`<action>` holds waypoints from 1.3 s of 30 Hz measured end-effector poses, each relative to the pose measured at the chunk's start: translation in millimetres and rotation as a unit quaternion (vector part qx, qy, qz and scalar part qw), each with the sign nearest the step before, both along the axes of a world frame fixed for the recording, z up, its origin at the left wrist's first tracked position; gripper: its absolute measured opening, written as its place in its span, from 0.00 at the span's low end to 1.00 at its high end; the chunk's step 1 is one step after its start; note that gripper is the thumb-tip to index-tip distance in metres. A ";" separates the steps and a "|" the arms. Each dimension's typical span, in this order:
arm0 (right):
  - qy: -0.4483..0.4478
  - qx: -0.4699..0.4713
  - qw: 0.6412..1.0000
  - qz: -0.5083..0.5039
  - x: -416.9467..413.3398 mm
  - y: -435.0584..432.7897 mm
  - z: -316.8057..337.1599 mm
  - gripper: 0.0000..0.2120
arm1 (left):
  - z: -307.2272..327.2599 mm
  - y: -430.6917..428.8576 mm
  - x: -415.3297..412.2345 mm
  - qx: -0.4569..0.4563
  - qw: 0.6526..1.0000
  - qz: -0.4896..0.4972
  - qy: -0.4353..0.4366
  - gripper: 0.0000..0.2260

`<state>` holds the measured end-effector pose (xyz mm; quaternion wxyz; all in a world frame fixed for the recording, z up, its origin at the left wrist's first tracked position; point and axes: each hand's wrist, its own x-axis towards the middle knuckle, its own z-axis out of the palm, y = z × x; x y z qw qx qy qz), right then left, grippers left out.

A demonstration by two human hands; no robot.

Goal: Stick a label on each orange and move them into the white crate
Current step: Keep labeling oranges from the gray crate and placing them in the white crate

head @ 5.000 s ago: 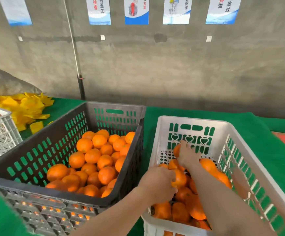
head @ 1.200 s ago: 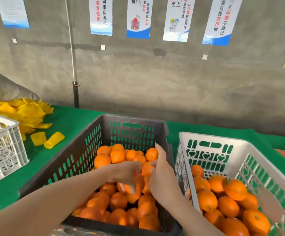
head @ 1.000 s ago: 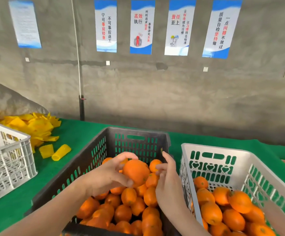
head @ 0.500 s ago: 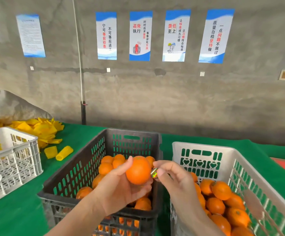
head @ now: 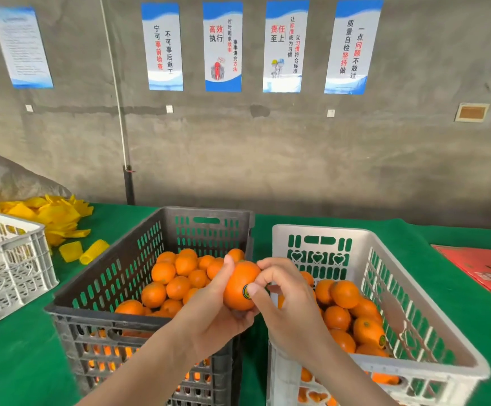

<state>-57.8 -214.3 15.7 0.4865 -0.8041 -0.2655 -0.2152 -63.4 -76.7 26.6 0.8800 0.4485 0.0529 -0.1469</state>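
**A:** Left hand point(head: 209, 320) first, what do we log?

**B:** We log it gripping the orange point(head: 238, 281). The palm cups it from below, the fingers wrap underneath, and the thumb stands up along its left side.

**A:** Right hand point(head: 289, 309)?

**B:** The thumb tip presses on the label point(head: 246, 290), a small dark round sticker low on the orange's right face. The index finger bends over the upper right of the fruit, so thumb and finger pinch that side. The other fingers curl in toward the palm, and we see nothing in them.

**A:** Where is the orange?

**B:** It is held in the air over the gap between the dark crate point(head: 106, 310) and the white crate point(head: 414, 306), touching neither.

**A:** Anything hidden?

**B:** Most of the left fingers sit under the fruit, out of our sight. The thumb covers part of the label, and we can't read its print. Both forearms are cut off by the bottom edge, and so is the white crate's near side.

**A:** The rest, quick.

**B:** There are piled oranges point(head: 177, 287) in the dark crate. The crated oranges point(head: 345, 294) in the white one include at least one with a sticker. Both crates stand on a green cloth point(head: 18, 364). A second white crate point(head: 18, 268) is cut off at the left, with yellow foam nets point(head: 54, 213) behind it. A red carton point(head: 487, 271) lies at the right edge.
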 end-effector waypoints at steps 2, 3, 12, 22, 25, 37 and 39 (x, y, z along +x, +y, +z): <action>-0.020 -0.028 0.999 -0.011 -1.4 -4.3 0.4 0.07 | -0.2 -4.9 -4.3 0.007 1.000 0.007 -0.002 0.22; -0.033 -0.043 0.998 -0.020 -2.0 -6.2 0.2 0.07 | -0.7 -7.2 -5.9 0.011 1.000 0.009 -0.005 0.21; -0.113 -0.086 0.983 -0.117 -11.0 -20.6 0.2 0.10 | -6.7 -22.0 -14.2 0.047 0.998 0.035 -0.022 0.21; 0.051 -0.041 0.996 0.058 -5.1 -37.2 -17.9 0.32 | -16.4 -47.2 -5.3 0.032 0.999 -0.008 0.000 0.22; 0.027 -0.026 0.999 -0.001 10.5 -46.6 -22.8 0.31 | -21.1 -68.9 6.8 0.193 0.979 0.061 -0.037 0.17; 0.376 -0.628 0.672 -0.111 108.1 -185.0 -61.9 0.19 | -79.9 -73.3 56.7 0.631 0.732 -0.056 -0.252 0.13; 0.383 -0.634 0.663 -0.111 111.9 -194.0 -67.5 0.22 | -82.7 -67.8 58.5 0.613 0.748 -0.058 -0.248 0.13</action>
